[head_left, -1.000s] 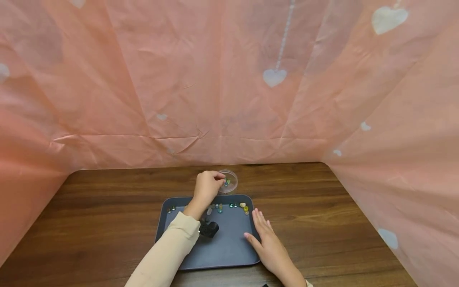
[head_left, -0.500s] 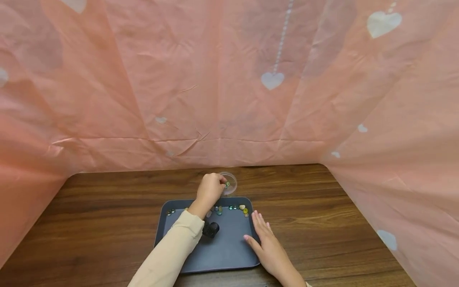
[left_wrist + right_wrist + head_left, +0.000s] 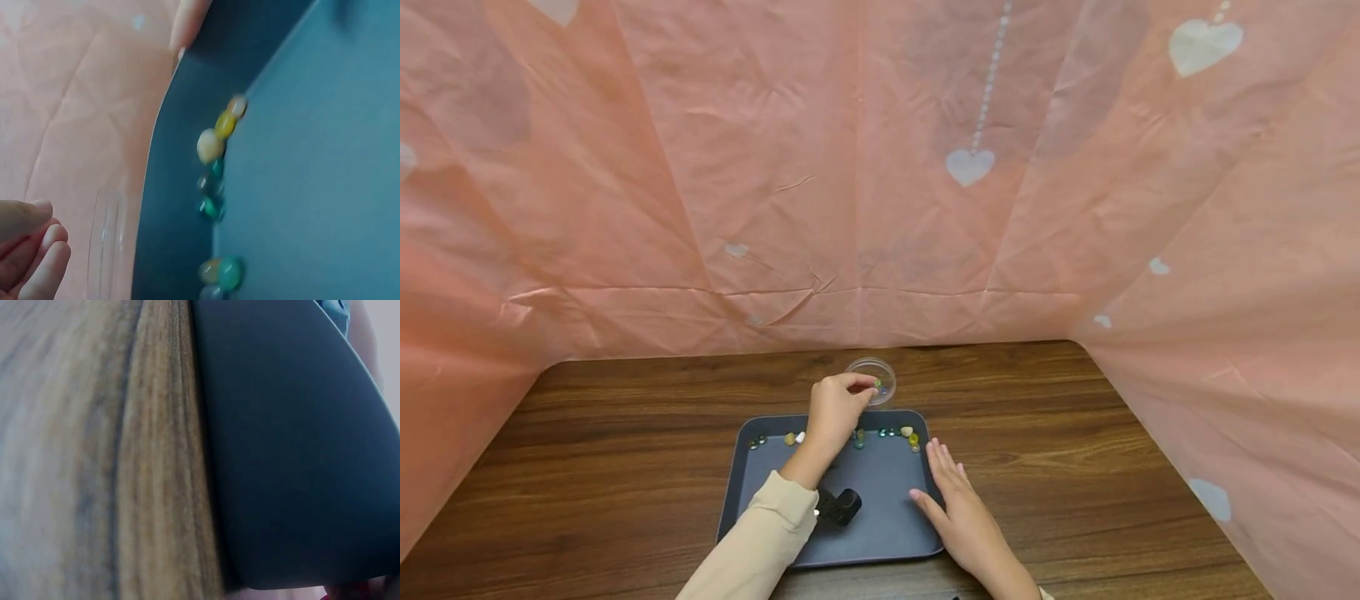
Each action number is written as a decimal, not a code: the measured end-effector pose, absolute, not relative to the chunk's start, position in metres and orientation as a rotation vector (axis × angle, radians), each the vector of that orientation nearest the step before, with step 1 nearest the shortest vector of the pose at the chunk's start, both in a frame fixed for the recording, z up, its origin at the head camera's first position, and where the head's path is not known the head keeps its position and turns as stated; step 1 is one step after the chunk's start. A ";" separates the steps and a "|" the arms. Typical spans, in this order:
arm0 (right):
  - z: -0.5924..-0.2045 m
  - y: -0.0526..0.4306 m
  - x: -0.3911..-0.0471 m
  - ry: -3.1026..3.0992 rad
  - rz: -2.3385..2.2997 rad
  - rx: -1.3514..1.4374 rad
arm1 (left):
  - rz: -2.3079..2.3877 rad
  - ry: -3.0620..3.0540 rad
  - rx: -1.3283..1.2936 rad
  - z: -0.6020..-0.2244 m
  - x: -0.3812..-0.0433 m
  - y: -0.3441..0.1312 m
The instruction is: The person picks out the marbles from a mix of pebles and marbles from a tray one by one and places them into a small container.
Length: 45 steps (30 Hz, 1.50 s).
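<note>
My left hand (image 3: pixel 837 408) reaches across the tray (image 3: pixel 880 533) to a round clear dish (image 3: pixel 891 375) behind it. Thumb and index fingertips come together over the dish, right by small green and blue beads (image 3: pixel 880 387). I cannot tell whether a bead is between them. From the left wrist, the curled fingers (image 3: pixel 45 269) appear beside the dish's clear wall (image 3: pixel 109 250). On the tray's right rim rests my right hand (image 3: pixel 966 517), fingers straight and thumb over the inside. Several glossy beads and pebbles lie along the far inner wall, including a yellow one (image 3: pixel 225 125) and a cream one (image 3: pixel 210 145).
A black device (image 3: pixel 840 506) at the left wrist sits over the tray. More pebbles (image 3: pixel 793 438) lie at the tray's far left. The wooden table (image 3: pixel 1060 467) extends around, with a pink curtain (image 3: pixel 850 208) behind and at the sides.
My left hand shifts slightly at the dish, its wrist drawing back toward me and left. White and tan pebbles at the tray's far left come into view. The right hand stays put.
</note>
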State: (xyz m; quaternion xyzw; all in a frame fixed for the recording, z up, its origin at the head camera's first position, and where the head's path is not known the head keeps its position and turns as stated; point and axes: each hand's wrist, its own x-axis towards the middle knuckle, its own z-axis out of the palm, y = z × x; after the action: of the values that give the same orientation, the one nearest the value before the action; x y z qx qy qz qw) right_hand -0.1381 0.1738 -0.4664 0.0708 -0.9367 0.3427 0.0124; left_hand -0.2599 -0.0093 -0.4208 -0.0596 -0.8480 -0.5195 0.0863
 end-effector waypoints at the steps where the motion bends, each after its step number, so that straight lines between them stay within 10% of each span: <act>1: -0.466 0.174 -0.139 -2.920 1.071 0.221 | -1.564 -2.520 -0.190 -0.423 -0.257 -0.009; 45: -0.466 0.176 -0.141 -2.942 1.071 0.190 | -1.110 -2.788 -0.433 -0.465 -0.247 0.008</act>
State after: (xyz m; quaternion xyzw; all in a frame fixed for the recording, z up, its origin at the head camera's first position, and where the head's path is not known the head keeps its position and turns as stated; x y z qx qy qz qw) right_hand -0.1408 0.1764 -0.4659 0.0606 -0.9380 0.3414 0.0025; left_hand -0.2465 0.0083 -0.4653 -0.1425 -0.9182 -0.3654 0.0547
